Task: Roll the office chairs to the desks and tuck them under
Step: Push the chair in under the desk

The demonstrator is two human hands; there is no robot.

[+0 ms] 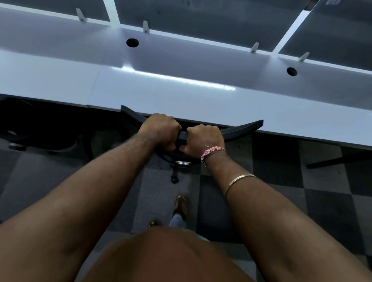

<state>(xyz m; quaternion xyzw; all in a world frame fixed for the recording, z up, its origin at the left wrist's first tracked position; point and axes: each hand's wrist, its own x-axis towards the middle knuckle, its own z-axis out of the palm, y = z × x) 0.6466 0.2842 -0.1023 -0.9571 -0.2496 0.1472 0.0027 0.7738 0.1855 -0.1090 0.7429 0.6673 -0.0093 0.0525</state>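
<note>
left hand (161, 130) and right hand (204, 138) gripping chair backrest (241, 129), at desk (181, 94) edge

I can read no text, label, brand or number anywhere here. Far up and to the right of my fingers (203, 128), at the very top edge, a pale patch (333, 2) sits on a dark partition panel (340, 30); it may be a printed mark, but it's too blurred and cropped to make out.
</note>
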